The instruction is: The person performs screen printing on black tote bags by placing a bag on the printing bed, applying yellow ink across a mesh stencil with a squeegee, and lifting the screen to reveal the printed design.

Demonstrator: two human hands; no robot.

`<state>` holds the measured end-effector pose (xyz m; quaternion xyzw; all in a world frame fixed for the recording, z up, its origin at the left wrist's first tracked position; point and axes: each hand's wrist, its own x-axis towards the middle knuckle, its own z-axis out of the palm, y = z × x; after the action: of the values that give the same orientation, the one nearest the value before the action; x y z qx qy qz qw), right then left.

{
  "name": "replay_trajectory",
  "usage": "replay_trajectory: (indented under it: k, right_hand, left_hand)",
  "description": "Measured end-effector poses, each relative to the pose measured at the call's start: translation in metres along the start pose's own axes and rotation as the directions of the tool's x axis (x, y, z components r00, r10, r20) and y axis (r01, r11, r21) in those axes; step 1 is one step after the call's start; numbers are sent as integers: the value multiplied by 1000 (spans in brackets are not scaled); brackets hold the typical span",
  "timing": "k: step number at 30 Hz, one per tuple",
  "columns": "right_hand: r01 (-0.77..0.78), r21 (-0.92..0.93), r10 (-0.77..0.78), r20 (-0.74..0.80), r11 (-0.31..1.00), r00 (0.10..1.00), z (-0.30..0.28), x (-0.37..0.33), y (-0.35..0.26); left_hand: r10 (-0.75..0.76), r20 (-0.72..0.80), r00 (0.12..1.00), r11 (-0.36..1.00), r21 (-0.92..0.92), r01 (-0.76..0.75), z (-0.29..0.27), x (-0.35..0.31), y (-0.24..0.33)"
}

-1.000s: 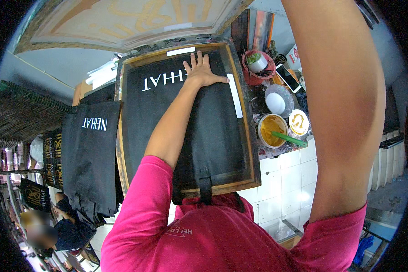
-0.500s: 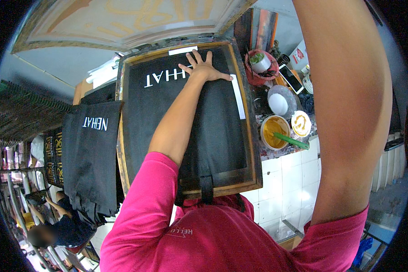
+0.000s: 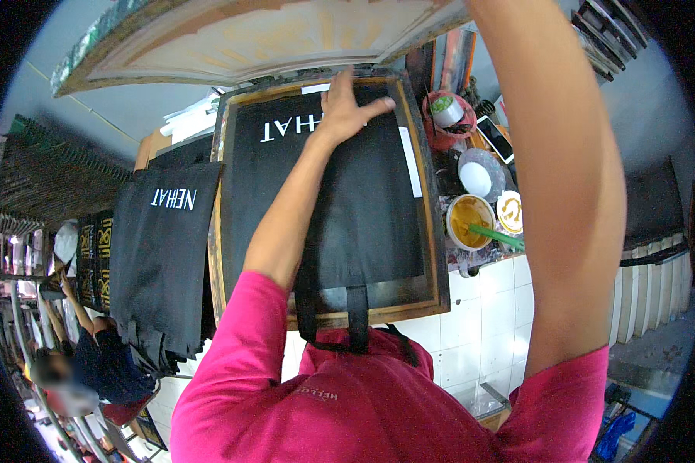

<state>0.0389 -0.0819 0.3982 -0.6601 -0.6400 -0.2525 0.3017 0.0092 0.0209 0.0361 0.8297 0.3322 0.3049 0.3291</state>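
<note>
My left hand (image 3: 345, 112) is over the upper part of a black tote bag (image 3: 332, 208), covering some of its white printed lettering. Its fingers are stretched out with the thumb apart, and it holds nothing. Whether the palm touches the cloth I cannot tell. The bag lies inside a wood-edged board (image 3: 215, 262), its handles hanging toward me over the near edge. White strips (image 3: 411, 162) mark the board's far and right sides. Above the far edge stands a raised printing screen (image 3: 232, 58) with an orange-toned pattern. My right arm reaches up past it, and the right hand is out of the picture.
Several printed black bags (image 3: 158, 262) hang at the left. On the right side stand a tub of yellow ink (image 3: 471, 222) with a green stick, a lid (image 3: 510, 212), a white cup (image 3: 475, 179), a red basket (image 3: 459, 127) and a phone (image 3: 494, 139). A co-worker (image 3: 116, 366) sits at lower left.
My left hand, flat with fingers spread before, is now turned with its fingers closer together. The raised screen appears at a steeper tilt, and the whole view has shifted slightly.
</note>
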Motion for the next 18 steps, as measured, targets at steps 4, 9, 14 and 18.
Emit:
replay_trajectory:
  k: [4, 9, 14, 18]
  right_hand:
    - [-345, 116, 282, 369, 931, 886, -28, -54, -32]
    - [12, 199, -26, 67, 980, 997, 28, -213, -43]
    - [-82, 256, -3, 315, 963, 949, 69, -342, -57]
    - [106, 68, -124, 374, 992, 919, 120, -376, -50]
  left_hand:
    - [92, -186, 978, 774, -605, -188, -120, -106, 76]
    - [-134, -258, 957, 629, -768, -119, -190, -275, 62]
    - [-647, 67, 760, 475, -744, 470, -136, -387, 25]
    - [-694, 172, 699, 422, -690, 589, -124, -387, 18]
